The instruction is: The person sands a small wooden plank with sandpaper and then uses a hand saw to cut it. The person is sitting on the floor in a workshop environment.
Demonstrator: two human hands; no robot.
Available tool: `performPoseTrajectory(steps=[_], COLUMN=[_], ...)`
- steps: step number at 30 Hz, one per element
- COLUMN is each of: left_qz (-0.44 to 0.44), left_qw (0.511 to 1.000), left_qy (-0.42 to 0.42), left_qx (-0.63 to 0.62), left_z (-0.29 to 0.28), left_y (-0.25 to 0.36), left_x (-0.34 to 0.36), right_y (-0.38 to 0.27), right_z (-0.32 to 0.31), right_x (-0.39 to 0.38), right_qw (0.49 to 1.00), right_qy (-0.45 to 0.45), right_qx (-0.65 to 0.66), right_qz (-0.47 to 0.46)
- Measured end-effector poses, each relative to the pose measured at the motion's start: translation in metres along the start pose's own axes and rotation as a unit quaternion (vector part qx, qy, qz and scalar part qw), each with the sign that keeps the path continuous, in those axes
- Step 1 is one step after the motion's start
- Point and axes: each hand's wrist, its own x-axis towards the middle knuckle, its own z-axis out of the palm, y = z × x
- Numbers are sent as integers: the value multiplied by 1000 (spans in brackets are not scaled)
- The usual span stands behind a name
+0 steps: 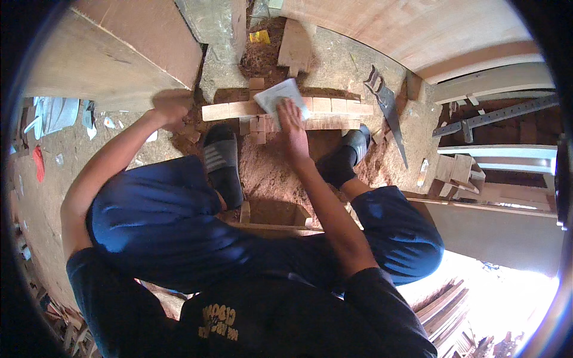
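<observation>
Black short-sleeved T-shirt worn, chest marked by a pale yellowish print. Loose dark-blue shorts noted below; dark socks covered partly by slide sandals (grey-strapped, pale-striped).

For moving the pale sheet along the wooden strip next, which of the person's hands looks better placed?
Right, I'd judge: the right hand lies on the pale sheet, over the wooden strip. The left hand is off to the left near the large wooden panel, apart from the sheet.

Glare whitens the lower right; the left hand blurs; corners blacken.
</observation>
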Motion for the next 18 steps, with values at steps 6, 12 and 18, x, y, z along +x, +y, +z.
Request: performPoseTrajectory(steps=[6,12,18], left_qz=[15,67,8], left_qw=[983,992,997], left_qy=[183,106,69], left_qx=[0,29,-27], left_z=[79,42,8], left_y=[-52,-28,4], left_x=[8,-6,3], right_y=[74,86,115], right_z=[11,-18,-32], right_x=[-3,-9,-19], right_qw=[976,985,992], right_qy=[48,85,14], right_qx=[-204,-22,-123], right_qz=[51,150,22])
